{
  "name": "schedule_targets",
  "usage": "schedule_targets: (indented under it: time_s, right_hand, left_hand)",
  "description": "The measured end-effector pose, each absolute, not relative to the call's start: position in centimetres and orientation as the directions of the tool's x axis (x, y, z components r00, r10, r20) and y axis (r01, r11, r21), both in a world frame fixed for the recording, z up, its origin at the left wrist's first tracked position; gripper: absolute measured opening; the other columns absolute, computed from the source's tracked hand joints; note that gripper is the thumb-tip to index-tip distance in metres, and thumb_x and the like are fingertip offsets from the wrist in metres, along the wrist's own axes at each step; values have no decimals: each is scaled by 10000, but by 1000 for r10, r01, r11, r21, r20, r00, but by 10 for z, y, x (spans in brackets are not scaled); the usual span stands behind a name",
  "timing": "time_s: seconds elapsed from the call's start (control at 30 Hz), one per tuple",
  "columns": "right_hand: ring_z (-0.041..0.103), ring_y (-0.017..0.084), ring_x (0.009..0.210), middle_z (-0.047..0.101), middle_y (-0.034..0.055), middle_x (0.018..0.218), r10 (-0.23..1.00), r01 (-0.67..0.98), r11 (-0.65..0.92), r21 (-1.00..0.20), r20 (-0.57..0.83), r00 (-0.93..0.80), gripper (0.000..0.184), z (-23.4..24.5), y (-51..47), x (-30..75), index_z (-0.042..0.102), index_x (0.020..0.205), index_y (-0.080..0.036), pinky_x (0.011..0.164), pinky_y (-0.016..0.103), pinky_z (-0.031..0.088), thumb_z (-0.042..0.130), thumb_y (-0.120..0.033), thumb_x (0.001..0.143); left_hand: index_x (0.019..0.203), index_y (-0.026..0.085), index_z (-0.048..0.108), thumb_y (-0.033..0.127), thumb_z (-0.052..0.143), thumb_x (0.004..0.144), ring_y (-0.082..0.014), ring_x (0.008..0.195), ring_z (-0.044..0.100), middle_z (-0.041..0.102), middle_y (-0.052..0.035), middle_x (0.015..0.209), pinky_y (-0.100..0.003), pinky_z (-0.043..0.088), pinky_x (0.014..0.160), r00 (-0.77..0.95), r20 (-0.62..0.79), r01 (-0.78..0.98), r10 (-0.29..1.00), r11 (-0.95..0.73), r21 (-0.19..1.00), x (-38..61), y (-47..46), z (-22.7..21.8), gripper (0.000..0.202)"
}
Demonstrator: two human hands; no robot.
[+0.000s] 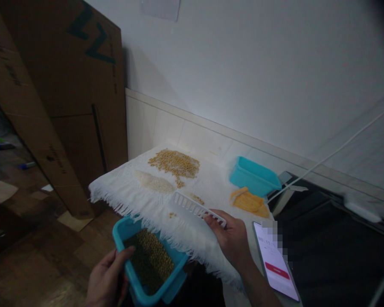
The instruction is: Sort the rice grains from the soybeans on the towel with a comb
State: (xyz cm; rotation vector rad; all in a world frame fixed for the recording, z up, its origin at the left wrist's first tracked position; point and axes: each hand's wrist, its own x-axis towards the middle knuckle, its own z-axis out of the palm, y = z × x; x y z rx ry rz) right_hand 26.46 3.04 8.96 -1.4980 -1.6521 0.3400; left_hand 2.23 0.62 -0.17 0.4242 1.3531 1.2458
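My left hand grips the near left rim of a turquoise plastic bin, thumb over the edge. The bin is below the front edge of the cloth-covered table and holds yellow soybeans beside small dark green beans. My right hand is closed on the right end of a white slotted plastic tray, tilted over the white cloth. Behind the tray lie a spread of soybeans and a pale heap of rice-like grains. A few soybeans lie by its left end.
A second turquoise bin stands at the back right, with a folded yellow cloth before it. A phone lies on the right edge. Tall cardboard boxes stand left; a white cable crosses the right side.
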Motion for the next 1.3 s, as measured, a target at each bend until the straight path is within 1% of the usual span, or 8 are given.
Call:
schedule_targets:
  time_s: [0.43,0.53,0.7,0.83,0.93,1.0,1.17,1.3]
  right_hand:
    - [627,113,540,714,-15,672,905,699,281,-657,425,35,215,90,23,258,730,878,-199,519,172,447,566,-334,844]
    - [629,109,543,713,-20,673,904,713,296,-636,427,5,217,91,18,253,729,876,-206,537,169,450,553,-331,855]
    - [631,108,524,709,-33,645,924,682,290,-672,381,-18,245,96,4,248,730,860,-220,500,159,447,538,-372,857]
    - [664,143,601,733,-6,723,905,734,187,-653,405,129,282,95,3,267,732,883,-220,536,187,473,535,-419,850]
    - [684,194,699,743,47,811,803,768,65,-637,490,339,338,87,15,295,728,914,-181,605,235,502,577,-464,809]
    - [685,219,738,741,75,839,768,762,2,-648,489,414,376,80,24,313,725,923,-156,623,264,510,589,-482,793]
    - [683,227,750,739,83,840,783,724,12,-690,457,423,397,68,35,330,723,915,-141,624,281,519,590,-491,783]
    - [682,227,740,739,75,824,800,706,28,-708,440,409,375,71,30,327,723,913,-153,639,293,525,591,-479,784]
  left_hand:
    - [557,174,568,407,781,502,-41,238,305,403,104,296,-143,205,260,-247,-507,-458,825,362,812,25,4,4,321]
    - [531,179,551,438,772,503,-50,216,294,395,96,272,-154,191,249,-247,-499,-438,830,364,822,24,6,0,342]
    - [508,186,530,463,760,524,-56,203,286,391,90,252,-159,192,243,-242,-482,-412,842,361,837,24,5,-3,360]
    - [499,189,523,482,743,540,-60,199,287,394,83,251,-161,191,235,-246,-475,-385,845,365,848,25,4,0,369]
    - [493,191,520,476,735,551,-61,193,282,390,81,244,-162,186,229,-251,-472,-384,845,361,850,25,4,0,362]
    - [484,196,508,485,745,529,-64,190,284,393,80,247,-164,183,223,-245,-488,-392,838,374,840,26,4,-2,377]
    - [565,196,560,473,782,499,-59,233,326,411,101,303,-156,239,243,-238,-530,-441,814,395,806,27,4,-8,361]
    - [506,196,515,518,765,509,-59,197,301,401,88,272,-157,210,219,-242,-510,-408,826,390,825,29,3,-8,408]
